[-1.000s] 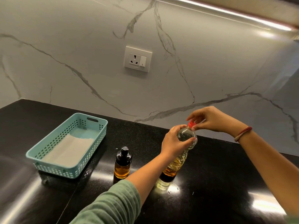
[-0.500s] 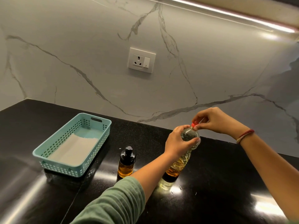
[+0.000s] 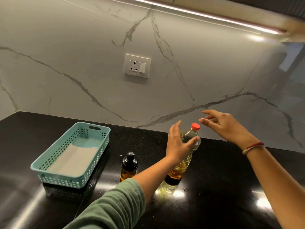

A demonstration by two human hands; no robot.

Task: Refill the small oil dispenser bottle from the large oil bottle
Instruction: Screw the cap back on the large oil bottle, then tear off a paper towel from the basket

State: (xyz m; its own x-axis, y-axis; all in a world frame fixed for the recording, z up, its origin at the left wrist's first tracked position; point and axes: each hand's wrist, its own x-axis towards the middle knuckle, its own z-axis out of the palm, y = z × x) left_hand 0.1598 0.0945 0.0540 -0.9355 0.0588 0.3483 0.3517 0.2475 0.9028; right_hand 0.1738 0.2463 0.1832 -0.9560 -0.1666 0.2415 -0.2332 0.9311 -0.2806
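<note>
The large clear oil bottle (image 3: 182, 165), part full of yellow oil, stands on the black counter (image 3: 214, 179) with its red cap (image 3: 195, 126) on. My left hand (image 3: 177, 144) is beside the bottle's shoulder, fingers straight and lifted, thumb across the front of the bottle. My right hand (image 3: 226, 124) hovers just right of the cap with fingers spread, touching nothing. The small amber dispenser bottle (image 3: 129, 166), with a black pump top, stands to the left of the large bottle, partly behind my left forearm.
A teal perforated basket (image 3: 54, 171) with a folded white cloth inside sits on the counter at the left. A marble backsplash with a wall socket (image 3: 137, 65) rises behind. Bright light reflections lie on the counter at the right.
My left hand has loosened from the bottle's neck and its fingers have straightened. My right hand has let go of the red cap and drawn back to the right, fingers spread.
</note>
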